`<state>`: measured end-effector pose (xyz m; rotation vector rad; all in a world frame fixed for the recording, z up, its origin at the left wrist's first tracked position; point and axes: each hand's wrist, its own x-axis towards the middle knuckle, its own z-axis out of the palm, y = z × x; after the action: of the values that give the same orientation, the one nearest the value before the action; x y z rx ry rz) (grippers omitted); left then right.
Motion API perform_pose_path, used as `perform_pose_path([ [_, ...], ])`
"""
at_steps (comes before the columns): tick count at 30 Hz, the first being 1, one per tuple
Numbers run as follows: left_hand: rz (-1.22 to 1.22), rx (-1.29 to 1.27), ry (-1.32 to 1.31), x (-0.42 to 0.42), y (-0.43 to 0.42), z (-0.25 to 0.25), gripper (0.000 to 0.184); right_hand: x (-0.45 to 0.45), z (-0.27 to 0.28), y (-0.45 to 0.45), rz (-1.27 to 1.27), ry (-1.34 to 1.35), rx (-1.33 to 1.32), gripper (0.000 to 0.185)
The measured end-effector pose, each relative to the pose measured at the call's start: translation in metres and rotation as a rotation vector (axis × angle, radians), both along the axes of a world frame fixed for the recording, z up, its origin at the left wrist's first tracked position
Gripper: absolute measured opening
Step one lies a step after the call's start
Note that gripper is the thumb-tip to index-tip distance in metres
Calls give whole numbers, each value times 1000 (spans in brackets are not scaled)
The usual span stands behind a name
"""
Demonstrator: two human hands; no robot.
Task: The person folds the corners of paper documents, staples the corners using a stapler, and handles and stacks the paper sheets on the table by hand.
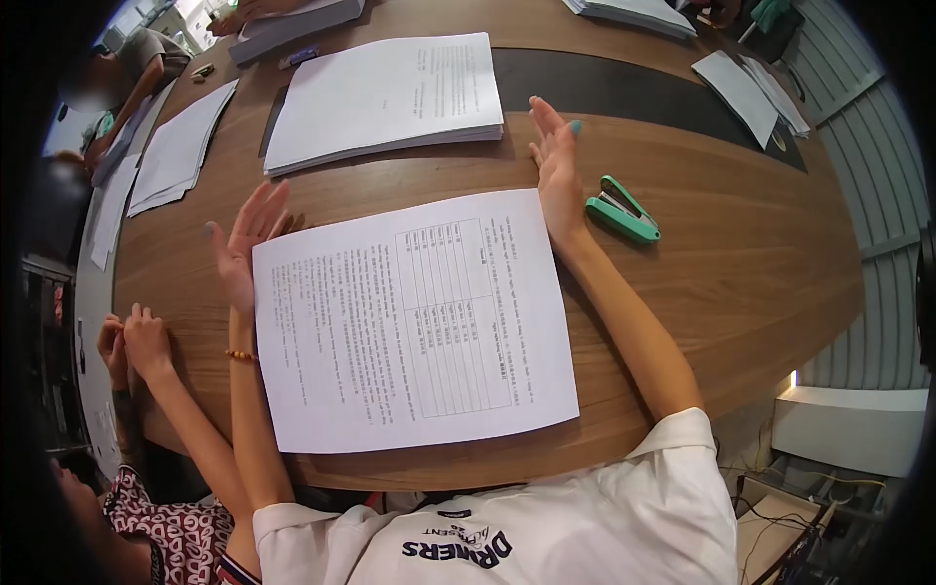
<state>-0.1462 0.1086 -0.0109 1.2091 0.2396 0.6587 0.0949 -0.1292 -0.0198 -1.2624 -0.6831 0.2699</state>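
A printed sheet with a table on it (pixel 341 322) lies on the wooden table in front of me, perhaps with more sheets under it. My left hand (pixel 250 244) stands at its upper left edge, fingers spread, an orange bead bracelet on the wrist. My right hand (pixel 558 166) is at the upper right corner, its side against the paper's edge and its fingers apart. Neither hand grips anything. Each thumb has a teal tip. To the right of my right hand lies a green stapler (pixel 624 210).
A thick paper stack (pixel 390 97) lies beyond the sheet. Other papers (pixel 180 151) are at the left, with more (pixel 746 93) at the far right. A co-worker's hands (pixel 136 341) rest near the left edge; other people sit farther off.
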Motion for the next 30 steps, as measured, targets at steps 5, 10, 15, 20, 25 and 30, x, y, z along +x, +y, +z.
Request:
perform_pose_path([
  [5,-37,781,474,35,44,61,45,-26,18,-42,64,251,-8,62],
  [10,-307,1018,611,113,-105,74,31,-74,11,-61,-22,388,-108,59],
  [15,-380,1100,370,134,-124,38,32,-97,14,-82,100,307,-193,56],
  [20,-437,960,505,133,-126,37,31,-103,8,-82,94,143,-215,60],
  [25,-474,810,528,136,-133,45,31,-103,8,-84,90,49,-274,64],
  [30,-527,679,654,139,-130,48,32,-97,11,-87,104,90,-240,64],
])
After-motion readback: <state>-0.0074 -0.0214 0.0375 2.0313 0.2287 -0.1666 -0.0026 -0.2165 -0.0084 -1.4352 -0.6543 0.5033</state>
